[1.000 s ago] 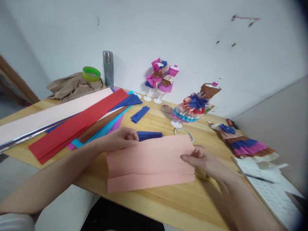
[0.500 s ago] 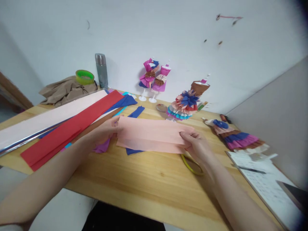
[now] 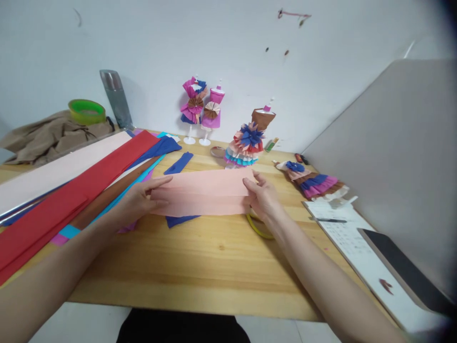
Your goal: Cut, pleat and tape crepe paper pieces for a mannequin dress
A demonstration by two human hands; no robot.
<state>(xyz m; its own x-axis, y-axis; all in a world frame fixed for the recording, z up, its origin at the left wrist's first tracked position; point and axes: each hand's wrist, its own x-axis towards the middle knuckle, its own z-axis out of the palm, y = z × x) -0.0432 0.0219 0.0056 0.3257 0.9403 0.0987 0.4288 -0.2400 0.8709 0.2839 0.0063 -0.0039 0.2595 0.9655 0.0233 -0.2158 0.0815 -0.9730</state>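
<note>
A folded strip of peach crepe paper (image 3: 203,193) is stretched between my two hands just over the table. My left hand (image 3: 141,197) pinches its left end, thumb on top. The right end is gripped by my right hand (image 3: 262,193), with the thumb over the near face. Under the strip, a piece of blue crepe paper (image 3: 178,221) sticks out at the front. Yellow-handled scissors, it seems, lie partly beneath my right hand, with a yellow loop (image 3: 262,232) showing.
Long crepe paper strips, among them a red one (image 3: 82,190), cover the left side. Behind stand a flask (image 3: 117,102), green tape (image 3: 86,112) and small dress forms (image 3: 250,138) in paper dresses. On the right lie another paper dress (image 3: 316,183), a notebook (image 3: 339,238) and a dark tablet-like object (image 3: 403,267).
My view has swung to the right, so everything sits further left. Both hands still hold the peach paper; the left hand's fingers have shifted on its end.
</note>
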